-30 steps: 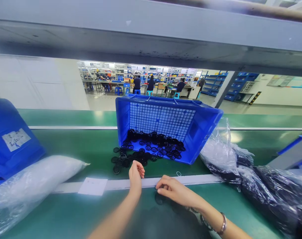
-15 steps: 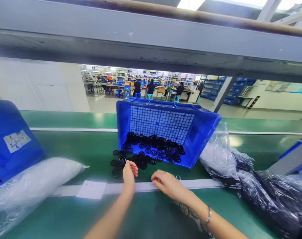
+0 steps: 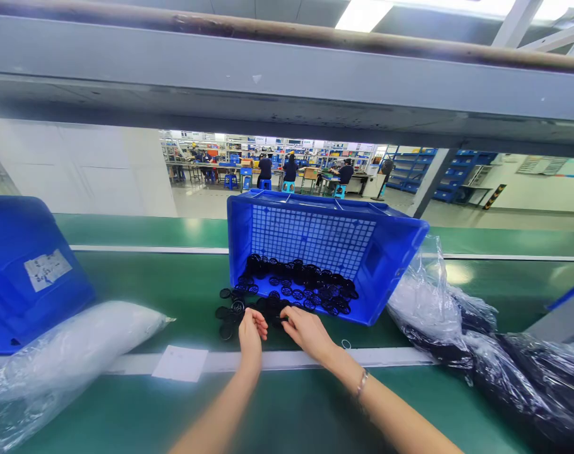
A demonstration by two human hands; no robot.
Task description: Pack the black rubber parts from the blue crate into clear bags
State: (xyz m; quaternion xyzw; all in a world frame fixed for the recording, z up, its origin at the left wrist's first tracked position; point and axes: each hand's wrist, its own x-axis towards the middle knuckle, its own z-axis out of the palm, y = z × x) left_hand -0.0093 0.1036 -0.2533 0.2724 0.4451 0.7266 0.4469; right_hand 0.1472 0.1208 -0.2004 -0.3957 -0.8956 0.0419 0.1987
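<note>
A blue plastic crate lies tipped on its side on the green conveyor belt. Several small black round parts fill its lower wall and spill out onto the belt at its front left. My left hand is curled at the edge of the spilled pile; whether it holds a part is hidden by the fingers. My right hand reaches among the black parts just in front of the crate's mouth, its fingertips on them.
A white paper slip lies on the belt's white rail. A clear bag and another blue crate sit at left; plastic bags of dark parts at right. A small clear ring rests near the rail. People work far behind.
My right hand has moved forward from the near side of the white rail to the black parts at the crate's mouth. My left hand stays at the pile's edge.
</note>
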